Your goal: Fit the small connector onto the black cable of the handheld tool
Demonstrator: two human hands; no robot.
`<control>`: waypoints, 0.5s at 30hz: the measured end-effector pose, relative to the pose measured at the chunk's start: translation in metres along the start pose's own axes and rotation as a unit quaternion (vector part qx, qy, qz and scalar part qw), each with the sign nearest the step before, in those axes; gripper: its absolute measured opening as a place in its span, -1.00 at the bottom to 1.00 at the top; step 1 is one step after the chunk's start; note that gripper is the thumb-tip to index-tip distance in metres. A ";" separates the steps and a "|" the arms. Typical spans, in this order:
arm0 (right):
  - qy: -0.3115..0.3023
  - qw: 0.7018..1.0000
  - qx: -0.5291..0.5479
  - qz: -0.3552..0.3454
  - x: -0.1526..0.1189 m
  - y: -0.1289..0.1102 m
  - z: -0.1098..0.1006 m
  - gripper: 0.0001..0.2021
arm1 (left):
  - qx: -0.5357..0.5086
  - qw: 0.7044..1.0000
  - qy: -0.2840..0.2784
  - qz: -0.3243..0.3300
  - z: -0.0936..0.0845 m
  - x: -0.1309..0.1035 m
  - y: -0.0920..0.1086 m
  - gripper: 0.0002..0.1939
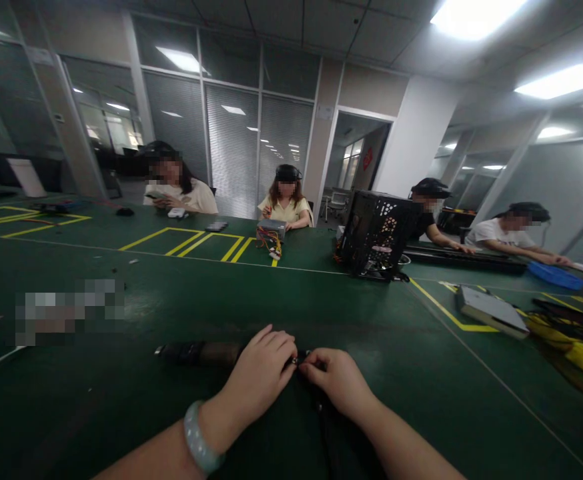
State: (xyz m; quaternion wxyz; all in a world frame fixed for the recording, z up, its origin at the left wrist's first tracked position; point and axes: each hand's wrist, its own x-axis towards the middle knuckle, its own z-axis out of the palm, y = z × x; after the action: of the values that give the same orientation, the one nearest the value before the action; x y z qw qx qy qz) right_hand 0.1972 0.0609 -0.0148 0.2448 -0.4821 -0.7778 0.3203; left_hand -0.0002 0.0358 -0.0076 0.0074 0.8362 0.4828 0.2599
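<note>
on a green bench, a dark, rod-like tool lies crosswise, close before the wearer. the left hand is closed over its right end; the right hand pinches a small dark part just beside. this seems fine joining or parting work, calling for steady, aligned fingertips.

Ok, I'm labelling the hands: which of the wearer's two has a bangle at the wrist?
The left hand, the one over the long dark object: a pale green, speckled bangle rings its wrist. The wrist of the right hand is bare.
</note>
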 end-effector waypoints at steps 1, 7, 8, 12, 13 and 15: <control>-0.002 1.000 0.000 0.000 -0.001 -0.001 -0.001 -0.80 | 0.005 1.000 0.001 -0.001 -0.001 -0.001 0.001 -0.88; -0.002 1.000 -0.012 -0.003 -0.003 -0.004 -0.002 -0.78 | 0.023 1.000 0.004 -0.010 0.003 -0.001 0.014 -0.86; -0.001 1.000 -0.015 -0.004 -0.004 -0.004 -0.003 -0.78 | 0.026 1.000 0.004 -0.016 0.003 0.000 0.016 -0.86; -0.002 1.000 -0.021 -0.009 -0.004 -0.005 -0.004 -0.78 | 0.033 0.999 -0.006 -0.042 0.000 0.004 0.022 -0.87; -0.003 1.000 -0.018 -0.008 -0.004 -0.005 -0.004 -0.78 | 0.029 0.998 -0.011 -0.047 -0.003 0.005 0.022 -0.87; -0.007 1.000 -0.011 -0.005 -0.004 -0.006 -0.004 -0.77 | 0.017 0.998 -0.024 -0.050 -0.008 0.004 0.021 -0.88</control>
State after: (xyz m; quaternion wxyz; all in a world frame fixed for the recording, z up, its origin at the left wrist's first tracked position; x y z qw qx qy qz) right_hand 0.1982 0.0564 -0.0078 0.2359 -0.4789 -0.7851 0.3141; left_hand 0.0146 0.0263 0.0070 0.0178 0.8168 0.5283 0.2311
